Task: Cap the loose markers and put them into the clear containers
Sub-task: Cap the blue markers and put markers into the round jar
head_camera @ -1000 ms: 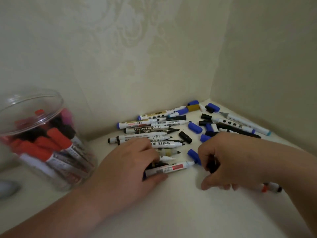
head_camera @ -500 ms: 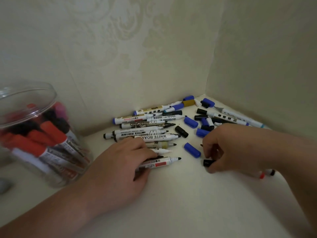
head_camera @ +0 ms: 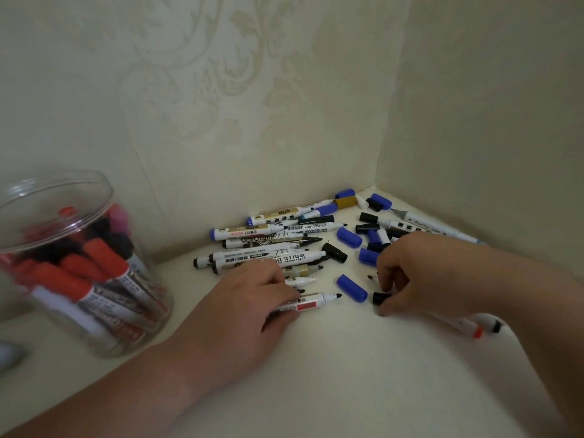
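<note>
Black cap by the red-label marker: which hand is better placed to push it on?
Right. The right hand pinches the black cap beside the bare tip of the red-label marker; the left hand grips that marker's barrel, probably just steadying it. A blue cap lies nearly between.

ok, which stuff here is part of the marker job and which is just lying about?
Job:
clear container of capped markers
uncapped marker pile
red-label marker, gripped by left hand
black cap, pinched by right hand
loose blue cap

Lying about:
grey object at left edge, unidentifiable
wallpapered wall
</note>
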`<move>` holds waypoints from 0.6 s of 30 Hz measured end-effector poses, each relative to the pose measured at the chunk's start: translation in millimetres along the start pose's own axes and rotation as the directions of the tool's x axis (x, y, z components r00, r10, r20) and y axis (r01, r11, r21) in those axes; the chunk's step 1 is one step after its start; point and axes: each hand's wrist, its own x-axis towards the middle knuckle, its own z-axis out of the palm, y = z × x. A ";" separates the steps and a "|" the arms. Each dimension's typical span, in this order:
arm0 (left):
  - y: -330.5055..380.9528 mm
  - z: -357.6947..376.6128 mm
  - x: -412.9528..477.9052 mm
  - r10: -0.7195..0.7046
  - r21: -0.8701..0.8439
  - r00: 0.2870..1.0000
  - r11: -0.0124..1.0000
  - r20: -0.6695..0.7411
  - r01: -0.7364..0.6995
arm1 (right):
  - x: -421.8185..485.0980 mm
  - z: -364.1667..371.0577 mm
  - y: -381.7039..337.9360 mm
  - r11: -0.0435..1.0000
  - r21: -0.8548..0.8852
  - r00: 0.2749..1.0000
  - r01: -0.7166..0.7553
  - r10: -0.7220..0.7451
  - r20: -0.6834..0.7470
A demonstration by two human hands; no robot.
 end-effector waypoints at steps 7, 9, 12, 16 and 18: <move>6.5 -2.5 -4.9 0.049 0.056 0.999 0.997 -0.008 -0.049 | -5.6 -15.2 18.9 0.986 0.151 0.975 -0.070 0.100 -0.200; 10.5 -1.8 -4.4 0.066 0.074 0.998 0.995 0.011 -0.066 | -4.7 -19.1 30.6 0.962 0.265 0.941 -0.057 0.141 -0.307; 17.8 -1.8 -2.5 0.099 0.075 0.995 0.992 0.021 -0.100 | -3.4 -20.9 44.8 0.937 0.346 0.885 -0.054 0.205 -0.418; 29.6 0.0 -2.8 0.118 0.030 0.991 0.992 0.066 -0.120 | -1.4 -19.9 54.1 0.923 0.381 0.871 -0.052 0.229 -0.435; 38.9 -3.8 -3.0 0.027 -0.083 0.995 0.996 0.099 -0.019 | -1.1 -19.4 54.8 0.907 0.420 0.883 -0.021 0.214 -0.417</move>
